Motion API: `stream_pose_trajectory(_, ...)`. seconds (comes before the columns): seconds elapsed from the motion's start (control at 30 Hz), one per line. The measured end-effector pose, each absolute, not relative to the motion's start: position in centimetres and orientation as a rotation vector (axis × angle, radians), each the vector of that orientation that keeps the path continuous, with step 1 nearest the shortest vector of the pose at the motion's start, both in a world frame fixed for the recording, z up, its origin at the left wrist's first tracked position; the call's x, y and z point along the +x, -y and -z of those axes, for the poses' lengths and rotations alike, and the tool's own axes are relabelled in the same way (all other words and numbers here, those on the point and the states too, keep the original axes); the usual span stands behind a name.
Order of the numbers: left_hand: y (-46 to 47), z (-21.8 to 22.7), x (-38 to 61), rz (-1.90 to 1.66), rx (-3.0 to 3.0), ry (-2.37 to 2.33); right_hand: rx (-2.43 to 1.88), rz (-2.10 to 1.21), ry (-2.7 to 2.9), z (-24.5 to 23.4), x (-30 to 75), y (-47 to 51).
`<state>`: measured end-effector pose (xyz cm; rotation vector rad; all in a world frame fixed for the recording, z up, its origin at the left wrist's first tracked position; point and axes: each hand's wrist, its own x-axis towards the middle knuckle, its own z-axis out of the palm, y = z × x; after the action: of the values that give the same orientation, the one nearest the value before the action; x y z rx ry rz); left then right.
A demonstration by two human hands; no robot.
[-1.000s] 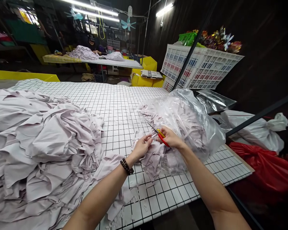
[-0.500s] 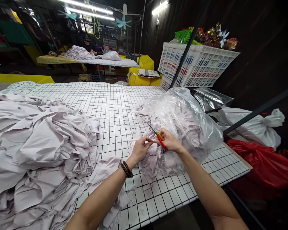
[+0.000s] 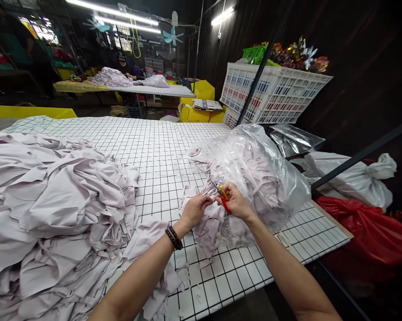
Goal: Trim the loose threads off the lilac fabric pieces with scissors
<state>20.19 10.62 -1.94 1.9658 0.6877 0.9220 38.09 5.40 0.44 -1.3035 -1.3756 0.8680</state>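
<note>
1. Against the near-left flank of the plastic bag (image 3: 271, 178), the fabric piece (image 3: 208, 228) lies bunched on the gridded table (image 3: 160, 151), its upper edge lifted between both hands.
2. Left hand (image 3: 194, 210): the fingers are pinched closed on that lifted edge, just left of the bag.
3. Right hand (image 3: 237, 204): the fingers curl through the red and yellow handles of the scissors (image 3: 222, 195), grasping them. The blades point up and left, away from the bag. Whether they are parted is too small to tell.
4. Handling, as a judgement: the pale cloth looks thin, light and limp, so it will sag and fold wherever it is unsupported. It seems neither slippery nor fragile. A pinch near the edge, close to the blades, with the cloth pulled taut, looks the best hold.
5. Well left of the bag, a fabric pile (image 3: 60, 209) of the same colour covers the table.
</note>
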Motion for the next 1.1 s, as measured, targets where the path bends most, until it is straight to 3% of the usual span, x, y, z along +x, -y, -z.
stream_pose_trajectory(0.1,-10.6,1.6,20.2,-0.885,1.667,-0.675,-1.290,-0.852,1.366,-0.2,37.9,-5.2)
stream_pose_trajectory(0.33,-10.3,1.1,20.4,-0.382,0.929,-0.531,-1.294,-0.709,1.384,0.5,37.4,-4.7)
stream_pose_trajectory(0.9,-10.9,2.8,21.2,-0.651,1.268,-0.742,-1.399,-0.695,1.338,0.9,37.1,-4.0)
stream_pose_trajectory(1.1,-10.7,2.7,21.3,-0.571,1.297,-0.684,-1.362,-0.748,1.265,1.0,36.8,-3.9)
